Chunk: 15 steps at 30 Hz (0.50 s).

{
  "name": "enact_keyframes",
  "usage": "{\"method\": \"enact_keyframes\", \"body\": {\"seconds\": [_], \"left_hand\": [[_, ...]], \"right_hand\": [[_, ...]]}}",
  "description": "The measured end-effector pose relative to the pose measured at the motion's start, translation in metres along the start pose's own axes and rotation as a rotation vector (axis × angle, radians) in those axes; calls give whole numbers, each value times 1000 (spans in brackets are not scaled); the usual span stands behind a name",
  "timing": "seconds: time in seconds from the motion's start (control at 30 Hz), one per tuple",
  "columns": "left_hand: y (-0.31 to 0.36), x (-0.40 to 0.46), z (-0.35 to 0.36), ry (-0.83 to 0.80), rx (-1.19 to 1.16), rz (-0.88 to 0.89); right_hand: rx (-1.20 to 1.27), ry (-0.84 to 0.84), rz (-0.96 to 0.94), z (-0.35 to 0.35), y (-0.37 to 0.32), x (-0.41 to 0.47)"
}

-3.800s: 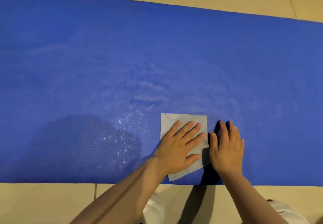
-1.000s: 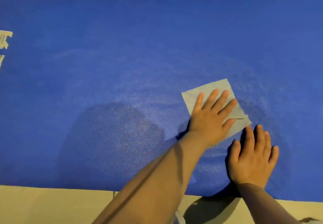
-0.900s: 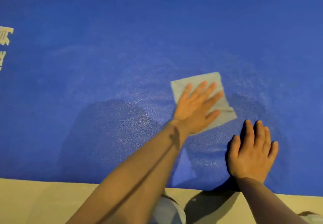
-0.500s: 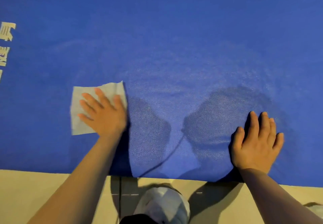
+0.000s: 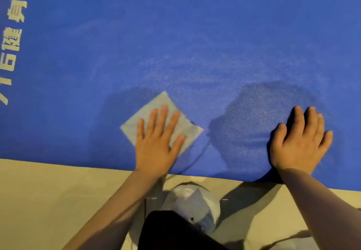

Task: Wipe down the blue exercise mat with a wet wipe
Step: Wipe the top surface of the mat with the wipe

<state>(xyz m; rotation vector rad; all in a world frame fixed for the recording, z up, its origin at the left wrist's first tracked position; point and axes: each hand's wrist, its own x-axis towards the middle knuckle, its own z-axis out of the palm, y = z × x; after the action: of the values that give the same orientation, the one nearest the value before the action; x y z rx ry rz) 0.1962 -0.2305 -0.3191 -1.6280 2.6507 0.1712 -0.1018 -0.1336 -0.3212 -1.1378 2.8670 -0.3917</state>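
The blue exercise mat fills most of the view and lies flat on the floor. A pale square wet wipe lies on it near the front edge, turned like a diamond. My left hand presses flat on the wipe with fingers straight and spread. My right hand rests flat on the bare mat further right, fingers straight, a little apart from the wipe. Faint damp streaks show on the mat above both hands.
Pale printed characters run along the mat's left side. Beige tiled floor lies in front of the mat's near edge. My knee in white fabric and dark clothing sit at the bottom middle.
My left hand has slid the wipe from the left back toward the middle and closer to the front edge, and the wipe has turned. My right hand stays planted on the mat.
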Motion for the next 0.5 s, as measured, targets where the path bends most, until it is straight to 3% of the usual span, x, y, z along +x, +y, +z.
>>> {"method": "enact_keyframes", "body": {"seconds": [0.1,0.17,0.27,0.37,0.5], "left_hand": [[-54,-42,-12,-11,-112,-472],[-45,-48,-11,-5,-193,-714],[-13,-31,-4,48,-207,-854],[-5,-26,4,22,-133,-738],[23,-30,2,-7,-63,-242]], "right_hand": [[-2,9,-7,1,2,-2],[-1,11,-4,1,1,-3],[4,12,-2,1,-2,-4],[2,9,-1,0,-3,-3],[-12,0,-2,0,-2,-4]]}}
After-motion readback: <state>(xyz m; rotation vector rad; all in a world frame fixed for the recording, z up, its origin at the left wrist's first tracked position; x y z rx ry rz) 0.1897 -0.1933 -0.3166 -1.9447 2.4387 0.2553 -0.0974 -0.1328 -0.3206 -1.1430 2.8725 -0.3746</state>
